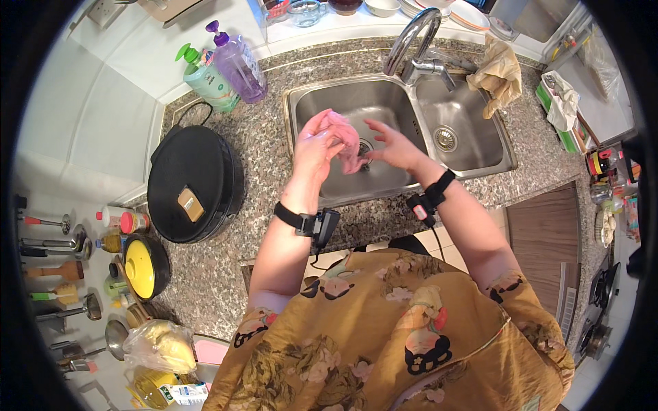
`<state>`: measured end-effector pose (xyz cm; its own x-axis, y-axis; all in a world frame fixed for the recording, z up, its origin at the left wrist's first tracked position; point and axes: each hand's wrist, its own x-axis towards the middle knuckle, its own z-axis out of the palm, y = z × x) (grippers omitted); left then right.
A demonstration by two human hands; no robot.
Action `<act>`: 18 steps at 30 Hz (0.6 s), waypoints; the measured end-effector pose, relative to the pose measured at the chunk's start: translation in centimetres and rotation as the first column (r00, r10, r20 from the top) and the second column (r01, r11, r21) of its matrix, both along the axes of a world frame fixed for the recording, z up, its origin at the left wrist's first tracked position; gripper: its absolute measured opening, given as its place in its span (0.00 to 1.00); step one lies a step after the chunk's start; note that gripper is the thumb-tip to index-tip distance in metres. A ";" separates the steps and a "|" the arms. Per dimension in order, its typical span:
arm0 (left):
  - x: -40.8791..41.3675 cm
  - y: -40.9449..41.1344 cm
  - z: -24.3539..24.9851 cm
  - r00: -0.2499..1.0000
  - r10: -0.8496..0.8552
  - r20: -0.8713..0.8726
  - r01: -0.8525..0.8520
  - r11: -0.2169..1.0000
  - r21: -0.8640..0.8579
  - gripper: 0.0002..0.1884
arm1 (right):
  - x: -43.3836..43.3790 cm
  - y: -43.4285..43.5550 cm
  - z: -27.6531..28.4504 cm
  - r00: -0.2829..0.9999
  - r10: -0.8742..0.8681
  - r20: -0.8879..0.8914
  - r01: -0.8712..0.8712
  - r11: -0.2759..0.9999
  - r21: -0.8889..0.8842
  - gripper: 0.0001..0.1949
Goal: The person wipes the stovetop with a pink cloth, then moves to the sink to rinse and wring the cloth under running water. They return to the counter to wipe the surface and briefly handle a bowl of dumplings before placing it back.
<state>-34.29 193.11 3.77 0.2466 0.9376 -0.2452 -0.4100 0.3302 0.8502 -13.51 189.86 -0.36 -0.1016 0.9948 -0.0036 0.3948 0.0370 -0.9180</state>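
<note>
Over the larger basin of a stainless steel double sink [378, 189], my left hand [313, 146] grips a crumpled pink cloth [345, 141]. The cloth hangs down towards the drain, partly covering it. My right hand [393, 146] is just to the right of the cloth, fingers spread, with nothing visible in it. A gap shows between most of its fingers and the cloth; whether the thumb touches the cloth's lower edge is hard to tell. The chrome faucet [414, 49] arches behind the basins, and no running water can be seen.
Purple [239, 67] and green-topped pump bottles [208, 79] stand behind left. A round black electric appliance [190, 180] sits left on the granite counter, near a black pot with a yellow lid [140, 269]. Brown crumpled paper [496, 74] drapes over the smaller basin's right rim.
</note>
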 end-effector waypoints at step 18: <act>0.3 -3.4 -4.2 0.970 -0.143 -0.196 0.209 0.904 0.372 0.25 | -2.6 1.0 4.3 0.822 0.046 -0.568 -0.236 0.935 -0.266 0.16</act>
<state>-34.00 189.71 -0.45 0.4044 0.9112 0.0783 -0.2230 0.0152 0.9747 -16.08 190.84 3.96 -0.3199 0.9240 -0.2094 -0.1600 -0.2706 -0.9493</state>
